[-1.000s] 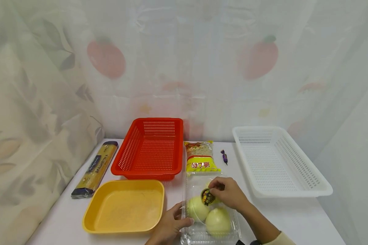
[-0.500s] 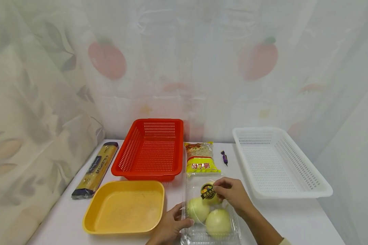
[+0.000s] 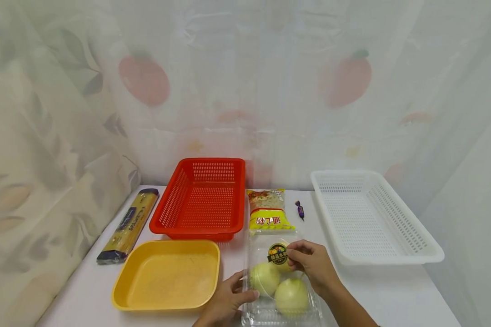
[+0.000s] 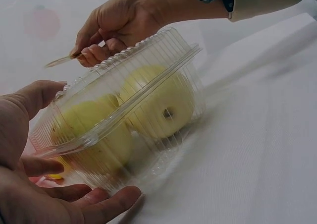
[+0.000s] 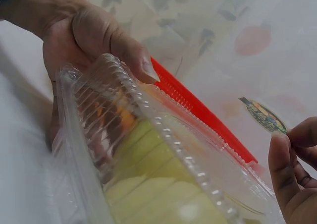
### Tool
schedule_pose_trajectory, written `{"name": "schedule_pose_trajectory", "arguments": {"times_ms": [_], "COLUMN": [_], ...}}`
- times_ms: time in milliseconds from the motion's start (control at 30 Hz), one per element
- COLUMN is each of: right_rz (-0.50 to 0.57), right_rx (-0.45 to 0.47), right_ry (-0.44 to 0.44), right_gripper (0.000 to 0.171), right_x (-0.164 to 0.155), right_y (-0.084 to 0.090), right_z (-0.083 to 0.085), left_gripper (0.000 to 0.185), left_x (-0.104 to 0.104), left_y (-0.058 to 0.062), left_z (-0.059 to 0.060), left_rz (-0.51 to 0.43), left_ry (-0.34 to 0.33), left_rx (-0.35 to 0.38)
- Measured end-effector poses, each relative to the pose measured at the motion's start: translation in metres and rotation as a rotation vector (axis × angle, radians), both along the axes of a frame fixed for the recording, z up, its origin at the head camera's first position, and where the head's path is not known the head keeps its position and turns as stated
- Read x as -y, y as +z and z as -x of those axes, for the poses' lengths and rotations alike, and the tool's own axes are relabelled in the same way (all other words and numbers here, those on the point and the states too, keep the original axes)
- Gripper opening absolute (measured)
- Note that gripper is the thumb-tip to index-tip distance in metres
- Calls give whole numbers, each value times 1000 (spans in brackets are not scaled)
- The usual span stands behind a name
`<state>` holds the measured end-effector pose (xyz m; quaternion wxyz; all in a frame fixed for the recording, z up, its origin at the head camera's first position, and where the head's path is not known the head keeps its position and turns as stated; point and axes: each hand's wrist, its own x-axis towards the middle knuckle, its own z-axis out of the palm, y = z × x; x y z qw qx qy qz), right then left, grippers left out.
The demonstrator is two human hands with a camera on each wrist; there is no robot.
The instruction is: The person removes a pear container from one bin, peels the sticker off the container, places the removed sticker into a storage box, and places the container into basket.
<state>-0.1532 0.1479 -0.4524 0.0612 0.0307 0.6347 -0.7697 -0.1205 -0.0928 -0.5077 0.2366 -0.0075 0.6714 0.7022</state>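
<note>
A clear plastic clamshell box [image 3: 280, 315] lies at the table's near middle, its lid down. Several round, pale yellow-green fruits [image 3: 291, 295] show through it. My left hand [image 3: 225, 299] grips the box's left side, thumb over the lid edge and fingers along the wall [image 4: 74, 194]. Above the lid, my right hand [image 3: 311, 263] pinches a round black sticker [image 3: 277, 254] with a fruit picture between thumb and forefinger. In the right wrist view the sticker [image 5: 265, 116] stands apart from the lid, held by its edge.
A yellow tray [image 3: 163, 306] lies left of the box. Behind stand a red basket [image 3: 196, 232] and, right, a white basket [image 3: 393, 259]. A pasta bag [image 3: 268, 211] and purple-wrapped candy [image 3: 300, 211] lie beyond the box; a spaghetti pack [image 3: 128, 227] is far left.
The sticker has turned from a slant to face the head camera more squarely. My right hand has shifted slightly right and nearer while pinching it. My left hand stays on the box.
</note>
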Motion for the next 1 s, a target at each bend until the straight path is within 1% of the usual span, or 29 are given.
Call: {"name": "schedule_pose_trajectory", "arguments": {"times_ms": [167, 267, 400, 533, 733, 900, 1000], "right_rz": [18, 23, 30, 28, 28, 22, 23], "right_rx": [-2, -4, -9, -12, -11, -2, 2], "right_ry": [-18, -26, -33, -33, -51, -62, -66], "right_gripper": [20, 20, 19, 19, 19, 19, 19], "right_x": [0, 0, -1, -1, 0, 1, 2], "right_y": [-2, -2, -3, -3, -3, -4, -4], "right_z": [-1, -2, -2, -2, -2, -3, -3], "left_gripper": [71, 73, 79, 79, 78, 76, 77], "left_x": [2, 3, 7, 11, 19, 28, 33], "left_y": [2, 5, 11, 19, 29, 38, 45], "left_z": [-3, -4, -6, -8, -10, -12, -15], "left_rz": [-24, -40, -35, -34, -45, -17, 3], "left_ry": [3, 4, 4, 1, -12, -27, -21], "left_rx": [0, 13, 29, 28, -7, -30, -40]}}
